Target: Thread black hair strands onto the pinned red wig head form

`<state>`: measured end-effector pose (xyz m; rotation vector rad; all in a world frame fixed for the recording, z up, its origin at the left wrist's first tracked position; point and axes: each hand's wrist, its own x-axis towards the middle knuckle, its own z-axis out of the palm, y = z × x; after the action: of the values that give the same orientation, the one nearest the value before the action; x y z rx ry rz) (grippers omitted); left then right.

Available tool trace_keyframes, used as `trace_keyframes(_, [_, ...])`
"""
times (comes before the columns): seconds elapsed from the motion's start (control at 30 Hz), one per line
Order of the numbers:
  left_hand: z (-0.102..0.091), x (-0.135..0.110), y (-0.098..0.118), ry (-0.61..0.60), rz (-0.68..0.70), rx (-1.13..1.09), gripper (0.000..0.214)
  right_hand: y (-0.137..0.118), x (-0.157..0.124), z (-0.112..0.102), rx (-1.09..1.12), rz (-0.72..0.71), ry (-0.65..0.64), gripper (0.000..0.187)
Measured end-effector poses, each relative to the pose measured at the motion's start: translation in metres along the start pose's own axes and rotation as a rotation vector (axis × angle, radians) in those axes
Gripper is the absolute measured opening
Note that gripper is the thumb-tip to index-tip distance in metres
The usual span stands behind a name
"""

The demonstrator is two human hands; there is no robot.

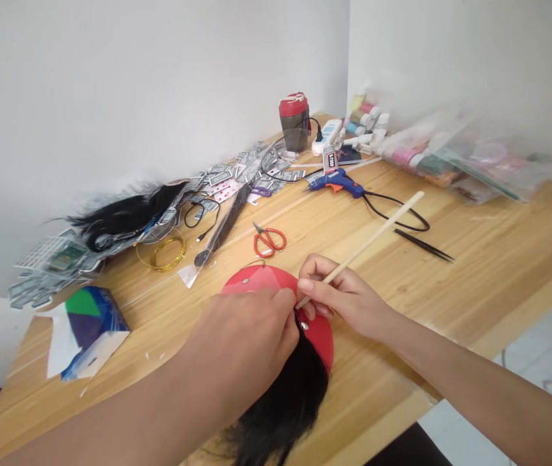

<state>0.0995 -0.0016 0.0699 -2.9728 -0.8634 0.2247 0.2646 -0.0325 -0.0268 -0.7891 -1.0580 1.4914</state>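
Note:
A red disc (256,279) lies on the wooden table (474,259) near its front edge. A tuft of black hair (285,401) lies over the disc's near side and hangs toward me. My left hand (246,343) covers the disc's middle, its fingers closed and pinching the top of the hair. My right hand (348,294) is closed on a long thin wooden stick (377,234). The stick's tip points down at the spot where the hair meets the disc.
Red-handled scissors (269,241), a coil of gold wire (162,254) and a blue glue gun (336,183) with black cord lie behind the disc. Black tweezers (424,246) lie right. A coloured paper pack (86,327) lies left, more black hair (125,213) and clutter along the wall.

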Motion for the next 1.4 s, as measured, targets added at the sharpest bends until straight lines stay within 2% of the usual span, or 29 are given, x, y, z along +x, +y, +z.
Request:
trace_keyframes(0.13, [0.000, 0.000, 0.007, 0.126, 0.122, 0.135, 0.026, 0.001, 0.001, 0.000, 0.009, 0.010, 0.008, 0.039])
trace_keyframes(0.3, [0.005, -0.005, 0.014, 0.156, 0.092, 0.262, 0.029, 0.000, 0.002, 0.001, 0.022, 0.018, 0.017, 0.041])
trace_keyframes(0.4, [0.008, -0.010, 0.010, 0.179, 0.126, 0.240, 0.028, -0.001, 0.002, 0.001, 0.024, 0.021, 0.027, 0.042])
trace_keyframes(0.5, [0.006, -0.013, 0.005, 0.176, 0.175, 0.192, 0.025, -0.001, 0.002, 0.001, 0.040, 0.021, 0.022, 0.041])
trace_keyframes(0.7, [0.006, -0.021, 0.000, 0.102, 0.111, 0.173, 0.023, -0.001, 0.003, 0.001, 0.066, 0.033, 0.015, 0.042])
trace_keyframes(0.8, [0.014, -0.029, -0.010, 0.157, 0.122, 0.073, 0.022, -0.002, 0.003, 0.002, 0.071, 0.048, 0.020, 0.043])
trace_keyframes(0.93, [0.023, -0.036, -0.023, 0.229, 0.159, -0.186, 0.025, -0.004, 0.001, 0.002, 0.080, 0.057, 0.036, 0.041])
trace_keyframes(1.13, [0.033, -0.028, -0.025, 0.409, 0.273, -0.509, 0.020, -0.002, -0.002, 0.000, 0.101, 0.053, 0.028, 0.038])
trace_keyframes(1.3, [0.042, -0.024, -0.027, 0.445, 0.293, -0.693, 0.020, -0.002, -0.005, -0.002, 0.084, 0.071, 0.017, 0.036])
trace_keyframes(1.4, [0.045, -0.024, -0.027, 0.459, 0.278, -0.715, 0.020, -0.005, -0.007, -0.002, 0.032, 0.066, 0.001, 0.035])
